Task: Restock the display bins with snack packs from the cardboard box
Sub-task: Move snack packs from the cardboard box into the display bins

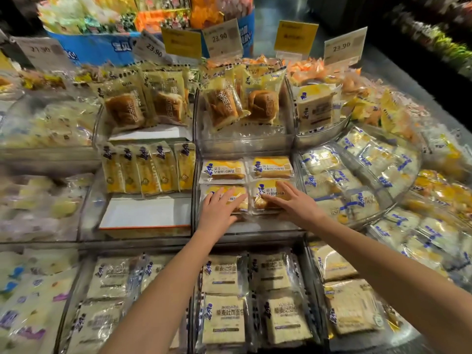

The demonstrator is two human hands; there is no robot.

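Centre clear bin (245, 229), mid tier of display: four yellow snack packs laid flat, two rows of two. Left hand (219, 209): grip wide, fingers straight, pressing flat on the 7 o'clock pack (242, 206). Right hand (297, 204): grip also wide, fingers spread, resting on the 5 o'clock pack (268, 188); thumb pos. unclear. The 11 o'clock pack (223, 171) and 1 o'clock pack (272, 167) lie untouched. Neighbouring bin at 9 o'clock holds a white box w/ orange edge (145, 215), upright packs (148, 169) behind it. Price tags (222, 38) at 12 o'clock read 23.90.
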